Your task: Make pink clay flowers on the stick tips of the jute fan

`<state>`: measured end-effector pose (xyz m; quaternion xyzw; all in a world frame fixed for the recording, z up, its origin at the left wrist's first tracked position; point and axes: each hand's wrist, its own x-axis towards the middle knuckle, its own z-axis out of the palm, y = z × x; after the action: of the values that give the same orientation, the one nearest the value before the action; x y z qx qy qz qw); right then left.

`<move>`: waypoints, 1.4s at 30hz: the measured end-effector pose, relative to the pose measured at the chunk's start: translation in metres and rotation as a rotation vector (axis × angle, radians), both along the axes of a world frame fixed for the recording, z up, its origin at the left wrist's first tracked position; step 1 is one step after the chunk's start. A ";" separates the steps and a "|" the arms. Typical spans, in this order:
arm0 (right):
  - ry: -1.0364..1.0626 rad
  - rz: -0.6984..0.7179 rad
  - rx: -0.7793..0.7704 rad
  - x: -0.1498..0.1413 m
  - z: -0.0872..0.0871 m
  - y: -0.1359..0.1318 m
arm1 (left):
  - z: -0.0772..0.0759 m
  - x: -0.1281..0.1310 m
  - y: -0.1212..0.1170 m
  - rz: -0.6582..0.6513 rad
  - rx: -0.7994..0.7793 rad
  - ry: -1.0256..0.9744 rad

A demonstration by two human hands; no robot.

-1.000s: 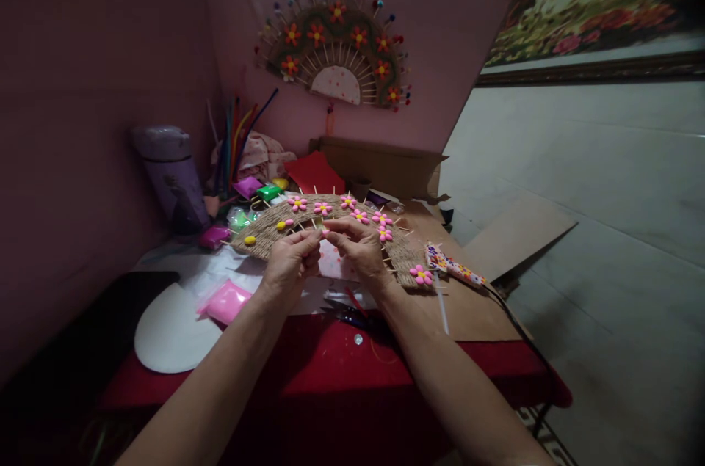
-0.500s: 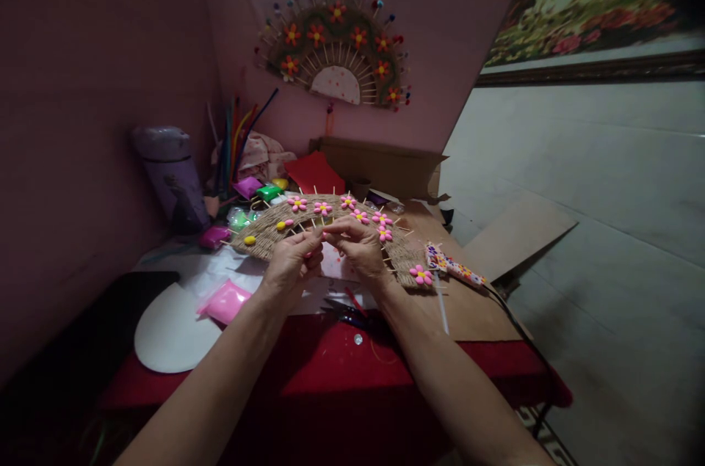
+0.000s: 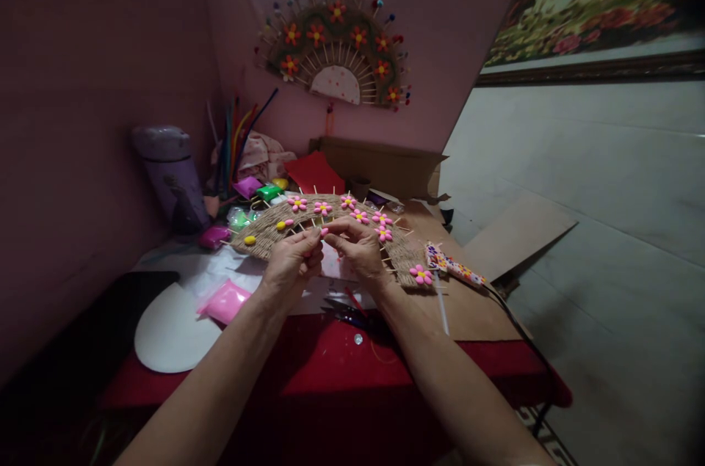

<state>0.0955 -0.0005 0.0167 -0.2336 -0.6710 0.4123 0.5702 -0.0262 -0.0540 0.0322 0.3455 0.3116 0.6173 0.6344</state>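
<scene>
Between the fingertips of my left hand (image 3: 294, 260) and my right hand (image 3: 355, 249) is a small piece of pink clay (image 3: 324, 232). Both hands are closed in a pinch and meet over the near side of a twine-wrapped fan (image 3: 264, 235) with sticks poking out of its edge. Pink clay flowers (image 3: 421, 274) with yellow centres sit along the fan's band. On its left part are a lone yellow clay oval (image 3: 250, 240) and another yellow oval (image 3: 280, 226) with one pink petal beside it. My hands and wrists hide part of the fan.
A packet of pink clay (image 3: 225, 302) and a white disc (image 3: 175, 330) lie to the left. Scissors (image 3: 344, 312) are in front; a patterned glue gun (image 3: 457, 269) with a cord lies right. Behind stand a purple tumbler (image 3: 170, 176) and a finished fan (image 3: 333, 48) on a pink board.
The pink clay piece shows more plainly between my fingertips, which have shifted slightly. Arms, fan and everything else stay in place.
</scene>
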 end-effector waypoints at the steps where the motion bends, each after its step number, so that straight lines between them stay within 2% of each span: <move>1: -0.006 -0.012 0.012 0.000 0.000 0.000 | 0.000 0.000 0.000 0.010 -0.007 0.012; 6: -0.052 -0.129 0.129 0.000 0.003 -0.004 | -0.003 0.001 0.004 0.189 -0.010 0.145; 8: -0.099 -0.164 0.204 -0.001 0.004 -0.006 | -0.003 0.001 0.004 0.219 -0.013 0.207; 15: -0.171 -0.191 0.272 0.001 0.004 -0.007 | -0.002 0.001 0.002 0.109 0.031 0.086; 18: -0.147 -0.184 0.296 0.000 0.003 -0.005 | -0.001 0.001 0.001 0.114 0.013 0.071; 35: -0.163 -0.159 0.234 0.001 0.004 -0.007 | -0.005 -0.001 0.003 0.142 0.035 0.072; 42: -0.122 -0.092 0.115 0.000 -0.004 -0.002 | -0.002 0.000 0.002 0.174 0.013 0.065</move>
<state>0.0951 -0.0021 0.0129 -0.2558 -0.7158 0.3316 0.5588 -0.0264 -0.0517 0.0299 0.3412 0.3570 0.6604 0.5657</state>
